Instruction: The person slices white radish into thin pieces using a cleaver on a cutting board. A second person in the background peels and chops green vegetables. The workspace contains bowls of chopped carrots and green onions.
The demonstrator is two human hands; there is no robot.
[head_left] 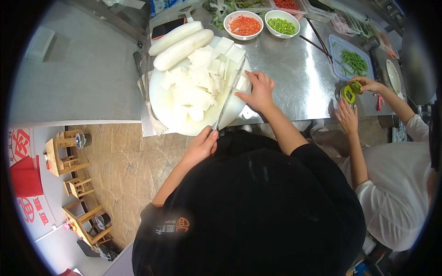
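Observation:
My left hand [202,145] is closed round the handle of a long knife [226,103], whose blade slants away from me across the right part of a round white cutting board [168,122]. Just right of the blade, my right hand [261,92] grips a pale block of white radish [243,83] between thumb and fingers. Left of the knife lies a heap of flat white radish slices [195,87]. Behind the heap rest two long peeled white radishes [184,46], side by side.
Bowls of chopped red pepper [244,26] and chopped green vegetable [282,26] stand behind the board. Chopsticks [316,46] and a tray of green beans [353,62] lie to the right. There a co-worker's hands [348,115] hold a small green-rimmed container [348,94].

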